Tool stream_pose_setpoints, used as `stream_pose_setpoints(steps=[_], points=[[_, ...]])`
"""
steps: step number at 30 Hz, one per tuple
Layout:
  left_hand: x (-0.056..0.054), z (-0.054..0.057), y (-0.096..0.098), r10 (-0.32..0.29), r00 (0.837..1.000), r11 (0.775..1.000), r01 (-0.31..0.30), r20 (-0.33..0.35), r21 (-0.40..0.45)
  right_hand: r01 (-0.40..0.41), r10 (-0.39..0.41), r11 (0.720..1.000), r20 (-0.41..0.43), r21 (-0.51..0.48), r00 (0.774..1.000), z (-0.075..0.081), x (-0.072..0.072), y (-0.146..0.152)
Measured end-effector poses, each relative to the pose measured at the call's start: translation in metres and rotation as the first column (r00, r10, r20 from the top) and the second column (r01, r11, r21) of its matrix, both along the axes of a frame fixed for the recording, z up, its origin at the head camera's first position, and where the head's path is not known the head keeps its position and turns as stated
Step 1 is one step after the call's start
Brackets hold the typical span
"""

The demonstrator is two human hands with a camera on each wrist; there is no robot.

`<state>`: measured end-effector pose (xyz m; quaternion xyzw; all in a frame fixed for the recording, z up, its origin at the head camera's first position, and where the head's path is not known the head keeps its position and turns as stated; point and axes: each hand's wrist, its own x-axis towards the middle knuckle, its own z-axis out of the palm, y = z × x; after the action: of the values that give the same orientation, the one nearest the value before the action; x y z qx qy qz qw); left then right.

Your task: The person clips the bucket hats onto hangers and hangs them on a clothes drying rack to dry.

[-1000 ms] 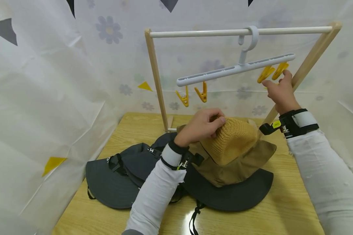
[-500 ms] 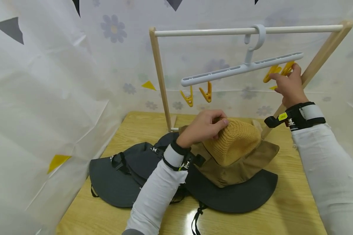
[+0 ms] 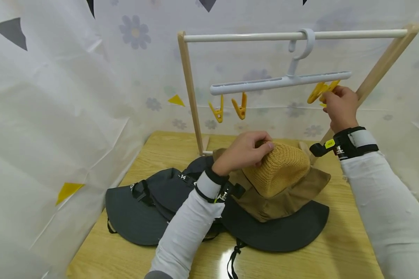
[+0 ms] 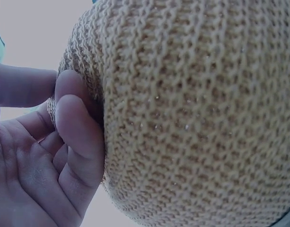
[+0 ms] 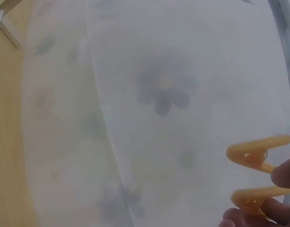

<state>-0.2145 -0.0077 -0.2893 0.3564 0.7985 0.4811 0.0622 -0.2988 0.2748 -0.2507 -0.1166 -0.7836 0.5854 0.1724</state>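
My left hand [image 3: 246,151] pinches the side of a mustard-yellow knitted hat [image 3: 283,166], which rests on a brown brimmed hat [image 3: 276,209]. The left wrist view shows the thumb and fingers [image 4: 78,127] gripping a fold of the knit [image 4: 192,109]. My right hand [image 3: 342,106] is raised at the right end of a white clip hanger [image 3: 255,84] and pinches the outer yellow clip [image 3: 329,88]. Beside it hangs another yellow clip [image 3: 315,93]. In the right wrist view the fingertips [image 5: 284,174] touch these clips at the frame's edge.
The hanger hooks over the white rod [image 3: 237,37] of a wooden-sided rack [image 3: 190,93]. Two more yellow clips [image 3: 217,110] hang at its left end. Dark brimmed hats [image 3: 136,221] lie on the wooden table [image 3: 101,248], with a cord [image 3: 233,259] trailing forward.
My right hand went up to the clips, then came down and slightly left, and the hanger's right end dropped with it, leaving it nearer level. The left hand keeps its hold on the knitted hat.
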Motion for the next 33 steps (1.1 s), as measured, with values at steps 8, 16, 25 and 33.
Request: stream_pose_setpoints(steps=[8,16,25,33], points=[[0.0,-0.002,0.003,-0.002,1.0,1.0,0.002,-0.011,-0.015,0.05,-0.048,0.998,-0.046,0.04,0.998,-0.01,0.006,-0.002],[-0.002,0.0,0.005,-0.024,1.0,1.0,0.024,-0.015,-0.008,0.106,-0.101,0.994,-0.144,0.021,0.984,-0.016,0.015,-0.001],[-0.002,0.002,0.007,-0.025,1.0,1.0,0.025,-0.017,-0.012,0.158,-0.167,0.986,-0.235,-0.054,0.958,-0.019,0.022,0.003],[-0.003,0.002,0.008,-0.027,0.999,0.999,0.026,-0.026,-0.028,0.218,-0.223,0.975,-0.271,-0.048,0.936,-0.018,0.026,0.004]])
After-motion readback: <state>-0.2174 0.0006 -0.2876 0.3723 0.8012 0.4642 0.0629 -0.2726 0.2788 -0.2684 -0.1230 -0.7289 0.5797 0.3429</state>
